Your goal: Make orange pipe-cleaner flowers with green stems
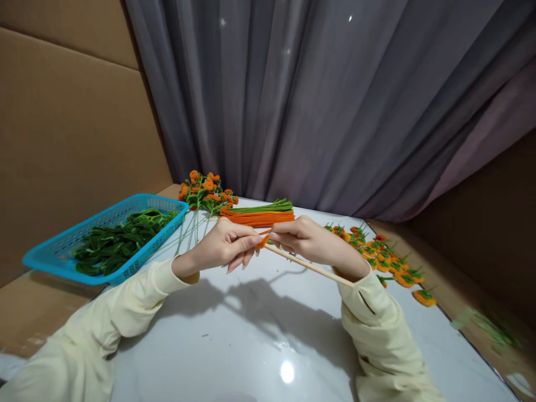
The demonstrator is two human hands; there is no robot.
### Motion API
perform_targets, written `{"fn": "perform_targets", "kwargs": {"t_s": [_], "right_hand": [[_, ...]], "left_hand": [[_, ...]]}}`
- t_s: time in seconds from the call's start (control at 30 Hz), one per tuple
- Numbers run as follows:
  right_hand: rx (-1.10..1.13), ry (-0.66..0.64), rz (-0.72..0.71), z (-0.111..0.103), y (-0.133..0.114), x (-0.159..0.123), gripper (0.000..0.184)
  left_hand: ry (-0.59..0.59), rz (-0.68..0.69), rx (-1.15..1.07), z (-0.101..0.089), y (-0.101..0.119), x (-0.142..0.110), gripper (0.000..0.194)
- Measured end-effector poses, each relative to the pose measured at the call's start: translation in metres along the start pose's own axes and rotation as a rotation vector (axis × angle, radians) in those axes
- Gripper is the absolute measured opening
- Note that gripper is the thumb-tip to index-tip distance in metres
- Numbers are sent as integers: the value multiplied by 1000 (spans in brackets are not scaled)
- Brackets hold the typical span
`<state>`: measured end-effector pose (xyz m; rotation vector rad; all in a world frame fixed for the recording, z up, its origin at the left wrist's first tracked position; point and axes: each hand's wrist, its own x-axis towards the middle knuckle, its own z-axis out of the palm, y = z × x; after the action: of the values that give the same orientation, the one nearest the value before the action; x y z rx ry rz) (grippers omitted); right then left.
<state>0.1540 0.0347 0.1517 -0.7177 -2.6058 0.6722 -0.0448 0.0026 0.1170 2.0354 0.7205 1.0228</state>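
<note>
Both hands meet over the middle of the table. My left hand [228, 244] is closed, thumb and forefinger pinching an orange pipe cleaner [263, 242] at the tip of a thin wooden stick [312, 266]. Curled fingers of my right hand [305, 239] grip the other side of the orange pipe cleaner, close to the left fingertips. The stick slants from the fingertips down under the right palm to the right cuff. Some of the pipe cleaner appears bent around the stick's tip, though fingers hide part of it.
Behind the hands lie bundled orange pipe cleaners [268, 218] and green pipe cleaners [272, 206]. Stemmed orange flowers [205, 187] lie at the back left. A blue basket [54, 268] holds dark green leaves [121, 243]. Several orange-yellow flower heads [383, 257] line the right side. Cardboard walls and a grey curtain [293, 106] enclose the table.
</note>
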Motion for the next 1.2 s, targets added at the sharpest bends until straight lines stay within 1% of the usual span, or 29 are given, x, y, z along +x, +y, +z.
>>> {"fn": "perform_targets", "kwargs": {"t_s": [0.07,0.13,0.2,0.3,0.37,0.47,0.57,0.63,0.7,0.77,0.8,0.83,0.9,0.97,1.03,1.1,1.2], "right_hand": [[122,-11,53,0,-3,0,30],[240,-42,118,0,-8,-2,31],[364,-110,142,0,-12,-3,33],[552,-205,117,1,-13,-3,33],[687,-259,113,4,-9,-1,31],[899,-400,118,12,-1,6,30],[1083,-512,36,20,6,11,31],[1165,-523,-32,24,7,14,33],[1197,-505,-50,27,4,15,34],[1139,-440,1,30,-1,15,33],[1069,-380,40,31,-4,14,32],[963,-303,81,31,-8,13,31],[681,-140,132,32,-16,9,30],[377,-25,116,31,-23,4,29],[148,14,72,28,-28,-1,28],[0,19,54,24,-30,-6,24],[-185,35,94,17,-30,-11,21]], "left_hand": [[45,18,-44,1,-1,0,35],[116,113,11,4,-3,-1,32],[200,294,151,6,-5,-3,25],[326,587,458,8,-7,-5,17],[389,693,652,8,-8,-8,17],[427,754,830,6,-9,-11,20],[420,770,923,4,-7,-14,28],[424,754,968,2,-5,-15,32],[471,729,999,1,-5,-14,32],[541,705,1000,-1,-6,-12,30],[571,691,991,-2,-7,-11,28],[591,673,975,-4,-8,-9,26],[601,622,923,-6,-10,-6,19],[589,564,863,-9,-9,-2,13],[531,493,800,-10,-6,1,12],[436,389,719,-11,-1,3,17],[272,159,515,-12,6,3,23]]}}
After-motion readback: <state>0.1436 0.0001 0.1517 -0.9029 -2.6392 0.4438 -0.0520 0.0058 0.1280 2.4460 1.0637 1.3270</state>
